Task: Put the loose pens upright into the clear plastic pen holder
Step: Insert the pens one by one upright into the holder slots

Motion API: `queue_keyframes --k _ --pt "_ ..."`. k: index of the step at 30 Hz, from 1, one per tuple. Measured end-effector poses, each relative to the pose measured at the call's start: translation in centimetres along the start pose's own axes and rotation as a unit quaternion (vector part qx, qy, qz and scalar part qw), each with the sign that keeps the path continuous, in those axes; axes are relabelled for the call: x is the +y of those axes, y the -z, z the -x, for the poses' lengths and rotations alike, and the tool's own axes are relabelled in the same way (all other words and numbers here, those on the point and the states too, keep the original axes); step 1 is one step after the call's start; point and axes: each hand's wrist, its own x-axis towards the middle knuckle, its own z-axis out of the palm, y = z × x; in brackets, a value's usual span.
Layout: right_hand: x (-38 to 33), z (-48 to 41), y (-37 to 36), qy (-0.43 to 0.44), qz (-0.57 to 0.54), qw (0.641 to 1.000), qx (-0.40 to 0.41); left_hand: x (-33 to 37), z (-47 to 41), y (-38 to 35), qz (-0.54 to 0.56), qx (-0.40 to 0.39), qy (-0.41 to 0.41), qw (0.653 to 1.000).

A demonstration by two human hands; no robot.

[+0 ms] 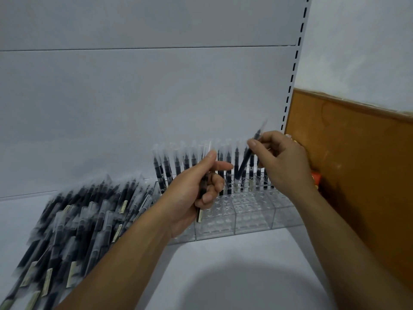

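Observation:
A clear plastic pen holder (252, 218) with rows of round holes stands on the white shelf. Several dark pens with clear caps (178, 166) stand upright in its back rows. My right hand (283, 162) pinches one dark pen (244, 162) near its top; the pen is tilted, its lower end at a hole in the holder. My left hand (194, 189) grips a few dark pens (202, 198) in front of the holder's left part. A large heap of loose pens (73, 224) lies on the shelf to the left.
The white shelf surface (234, 276) runs to the front. A white back panel (134, 108) rises behind the holder, with a slotted upright (292, 70) at its right end. A brown board (357, 175) stands close on the right.

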Motion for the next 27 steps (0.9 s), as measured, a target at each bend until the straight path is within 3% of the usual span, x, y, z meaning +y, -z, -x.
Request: queue_keyframes --k 14,21,27 --pt "0.1 -0.1 -0.5 0.07 0.073 0.995 0.007 0.1 0.1 -0.1 0.004 -0.001 -0.001 1.0" --pt "0.3 0.4 -1.2 0.029 0.204 0.965 -0.16 0.0 0.0 0.1 -0.008 -0.011 -0.012 1.0" --pt "0.5 0.5 0.2 0.01 0.172 0.976 -0.13 0.1 0.0 -0.1 -0.047 -0.016 -0.012 0.999"
